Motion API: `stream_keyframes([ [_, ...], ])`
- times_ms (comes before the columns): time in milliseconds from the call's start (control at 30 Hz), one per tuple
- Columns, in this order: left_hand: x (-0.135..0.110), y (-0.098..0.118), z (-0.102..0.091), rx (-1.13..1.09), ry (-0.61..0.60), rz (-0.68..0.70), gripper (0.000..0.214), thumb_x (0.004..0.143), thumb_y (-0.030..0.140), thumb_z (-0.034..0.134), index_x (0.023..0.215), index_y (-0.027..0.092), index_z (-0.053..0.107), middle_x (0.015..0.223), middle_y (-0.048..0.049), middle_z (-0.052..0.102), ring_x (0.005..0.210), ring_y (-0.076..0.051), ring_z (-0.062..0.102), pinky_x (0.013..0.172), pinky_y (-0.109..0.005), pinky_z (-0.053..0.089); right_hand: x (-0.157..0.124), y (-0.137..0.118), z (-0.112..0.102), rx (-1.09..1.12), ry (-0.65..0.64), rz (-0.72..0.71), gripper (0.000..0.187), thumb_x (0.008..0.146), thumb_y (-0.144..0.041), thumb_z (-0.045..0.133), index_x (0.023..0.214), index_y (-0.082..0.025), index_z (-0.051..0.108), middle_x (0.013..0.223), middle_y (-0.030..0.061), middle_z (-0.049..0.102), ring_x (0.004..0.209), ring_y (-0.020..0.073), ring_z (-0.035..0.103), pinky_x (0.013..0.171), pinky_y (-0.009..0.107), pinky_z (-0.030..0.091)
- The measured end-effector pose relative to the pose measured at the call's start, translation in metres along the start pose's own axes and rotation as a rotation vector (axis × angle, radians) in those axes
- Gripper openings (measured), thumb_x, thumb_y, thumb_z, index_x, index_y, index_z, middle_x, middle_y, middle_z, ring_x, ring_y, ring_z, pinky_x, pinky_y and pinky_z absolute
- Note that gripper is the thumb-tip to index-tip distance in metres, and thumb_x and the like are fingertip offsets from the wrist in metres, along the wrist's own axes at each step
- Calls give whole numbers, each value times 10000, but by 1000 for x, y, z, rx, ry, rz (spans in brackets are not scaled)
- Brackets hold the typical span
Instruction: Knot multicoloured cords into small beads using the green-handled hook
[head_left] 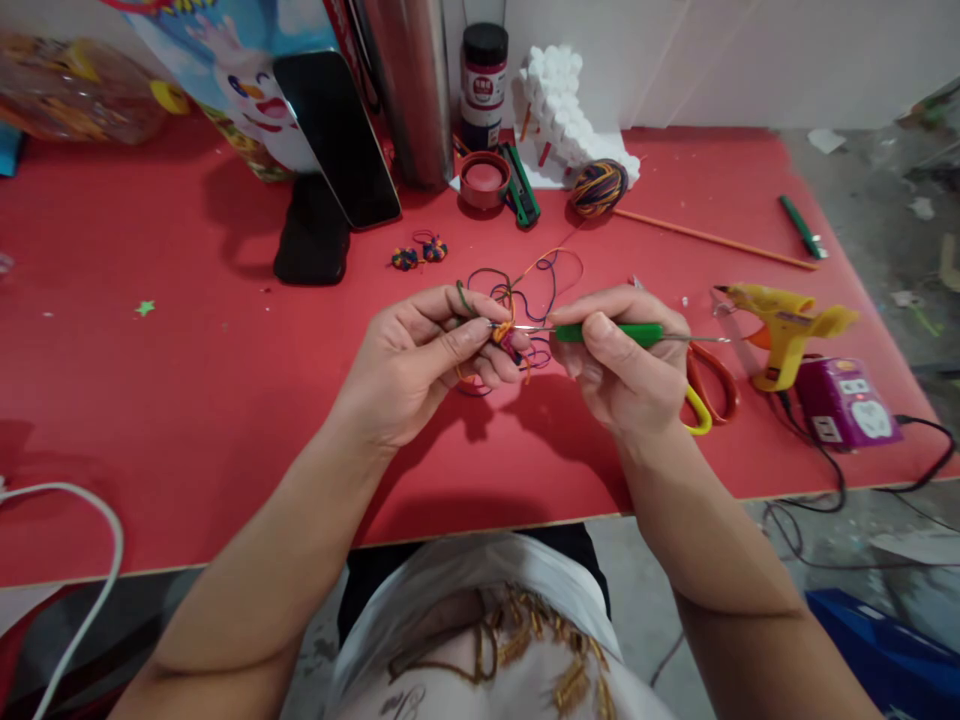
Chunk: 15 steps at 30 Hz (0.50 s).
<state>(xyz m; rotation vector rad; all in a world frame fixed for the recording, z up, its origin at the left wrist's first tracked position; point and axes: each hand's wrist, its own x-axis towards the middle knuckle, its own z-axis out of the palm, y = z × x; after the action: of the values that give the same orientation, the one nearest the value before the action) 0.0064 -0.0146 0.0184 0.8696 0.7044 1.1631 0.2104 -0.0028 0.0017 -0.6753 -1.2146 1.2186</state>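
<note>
Above the red table (187, 400), just in front of the person's chest, the left hand (420, 365) pinches a small multicoloured crochet piece (506, 340) between thumb and curled fingertips, so the work sits at the very tips of those fingers with loose yarn (540, 275) looping out behind it toward the yarn ball (598, 187). Opposite it, the right hand (622, 365) is closed around the green handle of a crochet hook (615, 333), thumb laid along the grip, and the metal tip reaches left into the piece, touching it between the two hands. Scissors (712, 390) lie partly under the right hand, a yellow glue gun (787, 330) just beyond them, and a phone (337, 135) leans at the back.
</note>
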Motion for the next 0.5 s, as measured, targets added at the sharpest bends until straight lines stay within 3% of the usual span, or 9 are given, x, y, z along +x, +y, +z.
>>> stream_keyframes([
  [333, 0, -1, 1, -37, -12, -2, 119, 904, 192, 895, 980, 140, 820, 828, -32, 821, 668, -129, 805, 624, -155, 651, -1, 3, 2, 22, 5, 9, 157, 965, -386, 819, 967, -238, 870, 577, -36, 637, 458, 90, 524, 414, 223, 358],
  [500, 0, 0, 4, -16, 34, 10, 124, 897, 203, 898, 955, 156, 800, 819, -30, 832, 631, -128, 789, 577, -158, 635, -2, 6, 8, 56, 10, 33, 160, 1003, -384, 773, 1021, -240, 841, 620, -22, 697, 471, 96, 558, 402, 214, 375],
])
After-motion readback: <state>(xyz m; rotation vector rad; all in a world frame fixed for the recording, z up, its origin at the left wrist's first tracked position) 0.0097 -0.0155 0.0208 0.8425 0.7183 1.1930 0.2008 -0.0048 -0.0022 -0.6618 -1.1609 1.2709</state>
